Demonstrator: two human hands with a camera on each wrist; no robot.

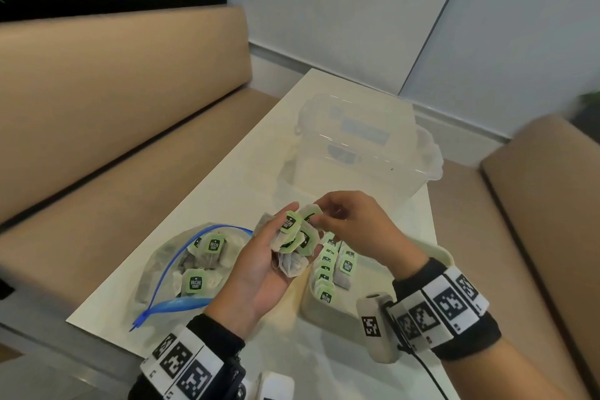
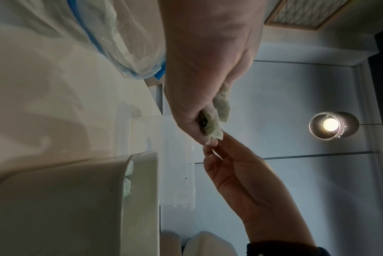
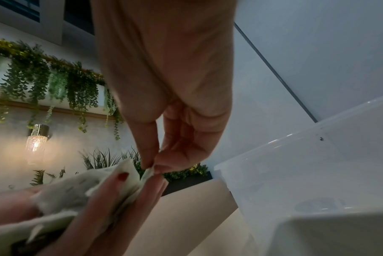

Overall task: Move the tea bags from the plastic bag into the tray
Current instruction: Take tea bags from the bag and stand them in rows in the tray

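**Task about halfway: one row is in the tray, many bags remain**

The left hand cups a bunch of tea bags, its fingers curled around them, above the table between the plastic bag and the tray. The right hand pinches the corner of one tea bag at the top of this bunch, thumb and forefinger pressed together on it. In the tray, a neat row of tea bags already stands along the left side, and a few more lie beside it. The plastic bag lies open and has several tea bags inside. I judge that the bunch and the rest of the bag are left to move.
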